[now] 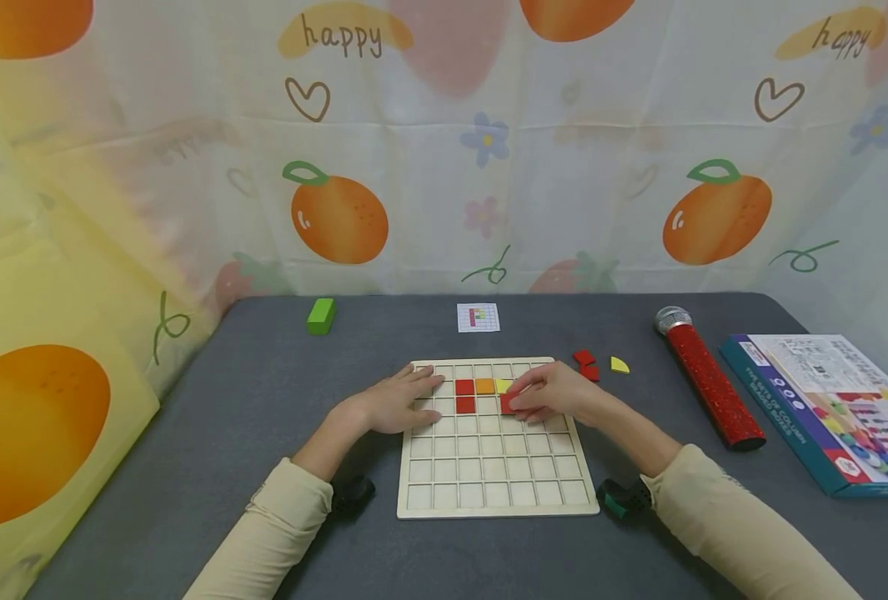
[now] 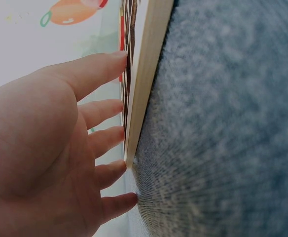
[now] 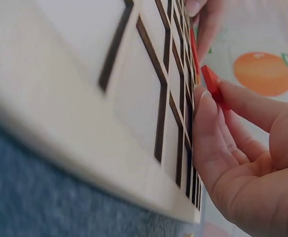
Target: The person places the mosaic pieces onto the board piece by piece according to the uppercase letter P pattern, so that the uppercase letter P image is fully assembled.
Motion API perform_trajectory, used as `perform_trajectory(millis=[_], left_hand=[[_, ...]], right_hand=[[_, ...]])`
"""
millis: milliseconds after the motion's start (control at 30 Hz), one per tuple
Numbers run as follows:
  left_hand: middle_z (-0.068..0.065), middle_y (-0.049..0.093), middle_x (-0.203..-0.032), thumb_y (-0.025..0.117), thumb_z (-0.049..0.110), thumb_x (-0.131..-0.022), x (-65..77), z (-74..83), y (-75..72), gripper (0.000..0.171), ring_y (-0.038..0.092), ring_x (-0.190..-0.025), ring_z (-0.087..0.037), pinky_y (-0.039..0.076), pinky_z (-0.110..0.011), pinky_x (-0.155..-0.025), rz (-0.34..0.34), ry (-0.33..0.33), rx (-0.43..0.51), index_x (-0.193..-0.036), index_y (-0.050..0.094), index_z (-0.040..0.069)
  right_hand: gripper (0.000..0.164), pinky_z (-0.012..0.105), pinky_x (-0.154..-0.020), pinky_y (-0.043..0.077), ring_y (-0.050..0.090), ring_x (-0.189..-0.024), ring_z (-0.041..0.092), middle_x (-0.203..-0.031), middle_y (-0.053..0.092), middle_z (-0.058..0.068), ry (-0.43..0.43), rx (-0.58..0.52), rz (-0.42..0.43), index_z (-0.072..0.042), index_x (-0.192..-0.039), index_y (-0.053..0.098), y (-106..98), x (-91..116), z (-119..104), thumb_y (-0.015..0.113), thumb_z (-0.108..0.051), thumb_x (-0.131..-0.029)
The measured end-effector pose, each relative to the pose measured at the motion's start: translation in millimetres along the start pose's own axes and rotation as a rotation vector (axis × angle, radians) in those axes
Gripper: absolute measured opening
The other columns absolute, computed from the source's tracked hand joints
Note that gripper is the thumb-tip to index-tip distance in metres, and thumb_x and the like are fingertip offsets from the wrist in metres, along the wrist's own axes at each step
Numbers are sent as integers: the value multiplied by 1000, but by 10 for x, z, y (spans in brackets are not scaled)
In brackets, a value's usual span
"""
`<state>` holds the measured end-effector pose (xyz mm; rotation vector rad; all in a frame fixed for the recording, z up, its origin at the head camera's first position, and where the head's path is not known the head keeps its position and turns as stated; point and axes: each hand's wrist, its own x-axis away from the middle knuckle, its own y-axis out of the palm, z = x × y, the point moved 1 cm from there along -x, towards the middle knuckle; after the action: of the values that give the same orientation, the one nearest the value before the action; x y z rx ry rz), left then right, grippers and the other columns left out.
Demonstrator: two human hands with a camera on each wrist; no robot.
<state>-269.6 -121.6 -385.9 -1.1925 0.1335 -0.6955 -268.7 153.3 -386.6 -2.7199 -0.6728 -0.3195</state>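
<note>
In the right hand, part-hidden red piece

The head view is softly, evenly lit; in the wrist views, the left hand is dimly shaded and the near rim of the board is blurred.

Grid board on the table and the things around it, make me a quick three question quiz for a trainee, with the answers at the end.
1. What colour is the piece pinched by the right hand: a) yellow, b) red, c) green?
2. True or false: in the head view, the microphone lies between the grid board and the box.
3. Fill in: on the grid board, the orange tile sits between a red tile and a ____ tile.

Key: 1. b; 2. true; 3. yellow.
</note>
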Motion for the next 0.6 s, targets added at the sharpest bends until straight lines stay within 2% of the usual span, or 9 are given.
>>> perform_trajectory(millis=[433, 600], left_hand=[[-10, 18, -157, 54, 39, -97, -8, 3, -4, 65, 7, -143, -35, 16, -52, -111, 4, 4, 7, -150, 30, 11], [-9, 19, -157, 54, 39, -97, -9, 9, -2, 65, 7, -143, -35, 16, -51, -111, 3, -4, 0, -151, 31, 12]], right_hand=[[23, 31, -66, 56, 67, -69, 19, -83, 70, 12, -9, 53, -47, 5, -107, 67, 183, -25, -61, 69, -5, -87], [22, 32, -66, 56, 66, -68, 18, -81, 69, 12, -10, 39, -54, 5, -105, 68, 264, -40, -73, 71, -5, -85]])
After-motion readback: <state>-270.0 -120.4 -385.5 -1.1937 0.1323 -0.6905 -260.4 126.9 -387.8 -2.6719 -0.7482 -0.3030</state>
